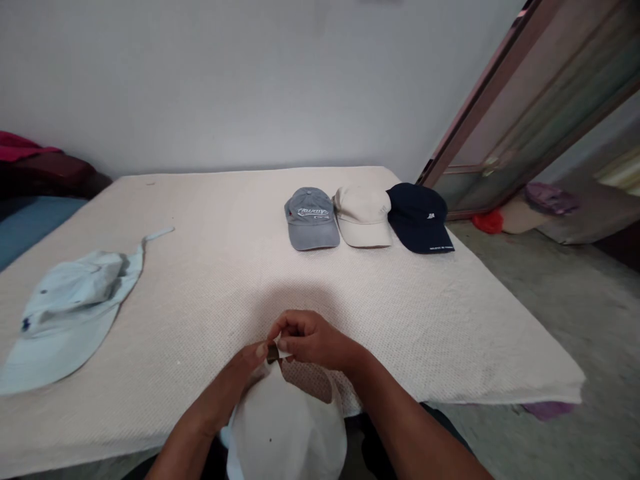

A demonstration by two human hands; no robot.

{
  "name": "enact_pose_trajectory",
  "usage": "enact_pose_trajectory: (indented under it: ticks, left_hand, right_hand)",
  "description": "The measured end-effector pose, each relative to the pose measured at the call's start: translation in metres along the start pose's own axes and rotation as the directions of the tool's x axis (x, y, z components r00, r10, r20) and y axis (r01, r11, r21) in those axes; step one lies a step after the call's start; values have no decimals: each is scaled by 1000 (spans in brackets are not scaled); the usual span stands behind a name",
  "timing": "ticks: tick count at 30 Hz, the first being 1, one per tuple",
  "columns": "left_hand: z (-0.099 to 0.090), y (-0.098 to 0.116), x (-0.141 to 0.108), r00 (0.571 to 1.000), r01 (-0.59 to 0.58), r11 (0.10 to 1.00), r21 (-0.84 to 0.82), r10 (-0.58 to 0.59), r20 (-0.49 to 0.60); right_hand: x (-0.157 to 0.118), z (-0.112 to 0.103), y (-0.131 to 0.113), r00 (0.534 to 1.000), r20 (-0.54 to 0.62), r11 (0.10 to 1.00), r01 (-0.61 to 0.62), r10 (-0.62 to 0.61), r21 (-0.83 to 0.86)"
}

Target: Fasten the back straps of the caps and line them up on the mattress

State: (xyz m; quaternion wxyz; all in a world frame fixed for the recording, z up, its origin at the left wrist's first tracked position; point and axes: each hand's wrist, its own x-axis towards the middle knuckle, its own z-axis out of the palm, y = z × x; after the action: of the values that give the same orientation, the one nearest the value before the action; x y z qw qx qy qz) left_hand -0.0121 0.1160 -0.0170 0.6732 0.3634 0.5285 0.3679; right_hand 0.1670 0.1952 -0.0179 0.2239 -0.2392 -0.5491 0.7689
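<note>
Evidently your left fingers (pixel 260 350) pinched the white cap (pixel 290 433) at its brown clasp (pixel 273 354), your right fingers (pixel 289 344) its pale strap (pixel 285 355) — probably for steadiness.

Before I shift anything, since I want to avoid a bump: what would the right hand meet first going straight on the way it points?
The right hand points left, so probably the buckle of the held cap, close ahead, then the left hand; depth there is unclear.

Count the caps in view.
5: grey cap, beige cap and navy cap in a back row, pale cap at left, white cap held by left hand and right hand; the floor heap may hide more.
</note>
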Motion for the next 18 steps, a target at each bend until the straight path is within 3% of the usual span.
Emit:
enact_pose_trajectory:
  ticks: [12, 18]
  left_hand:
    - [13, 19, -4, 995, 92, 987, -134, -84, 63]
    - [6, 16, -6, 997, 73, 969, -234, -69, 25]
  right_hand:
    - [-9, -6, -12, 996, 56, 997, -71, 69, 41]
    - [-17, -21, -14, 966, 173, 981, -193, 193, -18]
